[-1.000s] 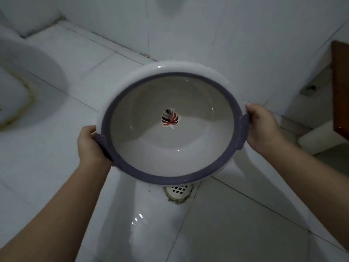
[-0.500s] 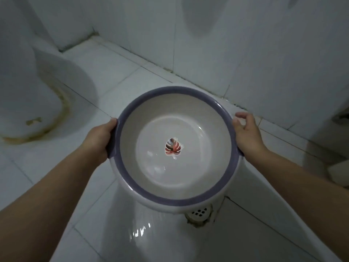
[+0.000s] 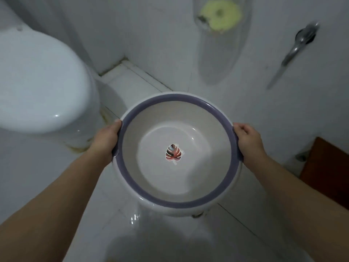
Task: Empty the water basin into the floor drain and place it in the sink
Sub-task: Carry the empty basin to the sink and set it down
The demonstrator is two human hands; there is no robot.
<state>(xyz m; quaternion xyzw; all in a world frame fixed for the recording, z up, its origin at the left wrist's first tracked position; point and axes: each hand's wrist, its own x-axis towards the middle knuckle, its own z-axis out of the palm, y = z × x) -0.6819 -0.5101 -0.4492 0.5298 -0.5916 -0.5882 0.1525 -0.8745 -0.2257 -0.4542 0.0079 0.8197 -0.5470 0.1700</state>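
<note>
A round white basin with a purple rim and a red leaf sticker on its bottom is held level above the floor. My left hand grips its left rim and my right hand grips its right rim. The inside looks wet, with no pool of water visible. The floor drain is almost wholly hidden under the basin's near edge; only a sliver shows. The sink is not in view.
A white toilet with its lid down stands at the left. A clear bag with a yellow-green sponge hangs on the tiled wall. A metal tap sticks out at upper right. A brown wooden edge is at right. The floor tiles shine wet.
The basin went from tilted toward the drain to level and rose. My view lifted, bringing the toilet lid, hanging bag and tap into sight; the drain slid under the basin.
</note>
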